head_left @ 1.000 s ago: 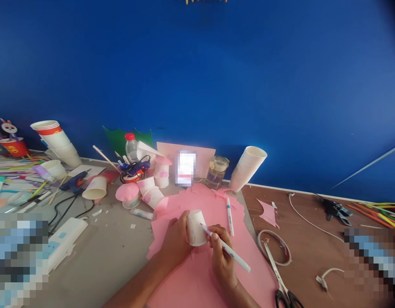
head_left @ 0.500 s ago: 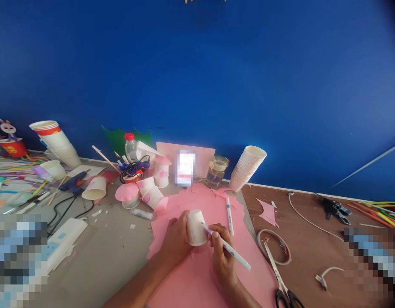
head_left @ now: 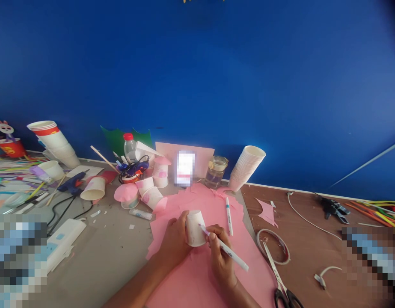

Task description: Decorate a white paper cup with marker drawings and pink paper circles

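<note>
A white paper cup (head_left: 195,231) is held upside down by my left hand (head_left: 176,239), whose fingers wrap its left side. My right hand (head_left: 221,256) grips a white marker (head_left: 234,256) with a light purple tip end, and the tip touches or nearly touches the cup's side. Faint marks show on the cup. Both hands are over pink paper (head_left: 197,278). Another white marker (head_left: 228,216) lies on the paper, just beyond my right hand.
Scissors (head_left: 277,273) and a tape roll (head_left: 259,246) lie to the right. Behind stand a glass jar (head_left: 216,171), a leaning cup stack (head_left: 247,167) and a lit phone (head_left: 184,167). Pink-decorated cups (head_left: 126,194), a glue gun (head_left: 72,183) and a power strip (head_left: 64,244) are on the left.
The marker tip has shifted slightly left and up on the cup, with my right hand moving a little. The whole view has shifted slightly.
</note>
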`<move>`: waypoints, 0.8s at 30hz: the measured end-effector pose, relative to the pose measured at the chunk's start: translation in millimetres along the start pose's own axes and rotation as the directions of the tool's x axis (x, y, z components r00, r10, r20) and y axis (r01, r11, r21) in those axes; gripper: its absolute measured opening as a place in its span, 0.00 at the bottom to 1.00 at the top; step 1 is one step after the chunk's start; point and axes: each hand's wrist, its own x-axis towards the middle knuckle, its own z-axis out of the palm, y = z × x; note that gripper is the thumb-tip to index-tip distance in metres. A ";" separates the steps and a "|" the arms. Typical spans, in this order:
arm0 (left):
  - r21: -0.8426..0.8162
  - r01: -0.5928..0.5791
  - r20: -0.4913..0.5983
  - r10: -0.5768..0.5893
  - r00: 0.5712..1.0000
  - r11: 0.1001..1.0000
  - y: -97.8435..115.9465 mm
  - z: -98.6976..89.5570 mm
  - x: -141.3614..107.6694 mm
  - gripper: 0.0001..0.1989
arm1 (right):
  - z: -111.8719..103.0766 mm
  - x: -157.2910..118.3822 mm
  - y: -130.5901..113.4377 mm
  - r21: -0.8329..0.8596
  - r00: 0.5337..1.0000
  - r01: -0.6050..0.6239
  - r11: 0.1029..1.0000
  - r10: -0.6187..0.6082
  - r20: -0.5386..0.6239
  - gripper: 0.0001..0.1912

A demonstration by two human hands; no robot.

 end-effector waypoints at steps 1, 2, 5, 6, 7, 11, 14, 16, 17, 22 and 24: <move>0.004 -0.006 -0.003 0.006 1.000 1.000 -0.5 0.3 -0.1 0.25 | 0.0 0.3 -0.5 -0.004 1.000 0.002 1.000 -0.002 0.005 0.11; 0.009 -0.013 -0.006 0.013 1.000 1.000 -1.0 0.6 -0.2 0.25 | 0.0 0.6 -1.0 -0.008 1.000 0.001 1.000 -0.001 0.005 0.10; 0.025 -0.021 -0.015 0.022 1.000 0.999 -2.5 1.4 -0.3 0.25 | 0.0 1.1 -1.9 -0.009 1.000 0.006 1.000 -0.006 0.003 0.10; 0.029 -0.020 -0.015 0.021 1.000 0.999 -2.8 1.6 -0.3 0.25 | 0.0 1.1 -2.0 -0.007 1.000 0.013 1.000 -0.013 0.006 0.10; 0.032 -0.021 -0.012 0.021 1.000 0.999 -3.0 1.7 -0.3 0.24 | 0.0 1.1 -2.0 -0.005 1.000 0.020 1.000 -0.020 0.012 0.10; 0.028 -0.023 -0.011 0.023 1.000 0.999 -2.5 1.5 -0.3 0.25 | 0.0 1.2 -1.9 -0.008 1.000 0.020 1.000 -0.020 0.008 0.10; 0.029 -0.022 -0.021 0.023 1.000 0.999 -1.6 0.9 -0.4 0.25 | 0.0 1.3 -2.0 -0.011 1.000 0.011 1.000 -0.011 0.007 0.10; 0.027 -0.022 -0.018 0.023 1.000 0.999 -1.0 0.6 -0.3 0.25 | -0.2 1.2 -2.2 -0.012 1.000 0.015 1.000 -0.015 0.010 0.11; 0.022 -0.019 -0.015 0.020 1.000 1.000 -0.7 0.6 -0.2 0.26 | -0.3 1.1 -2.2 -0.016 1.000 0.013 1.000 -0.013 0.005 0.11; -0.003 0.003 0.001 -0.003 1.000 1.000 0.3 0.6 0.4 0.26 | -0.5 0.6 0.3 -0.005 0.999 -0.029 1.000 0.029 -0.044 0.12; -0.007 -0.001 -0.006 0.001 1.000 1.000 0.5 0.6 0.4 0.26 | -0.5 0.7 1.8 0.007 0.998 -0.042 0.999 0.043 -0.049 0.12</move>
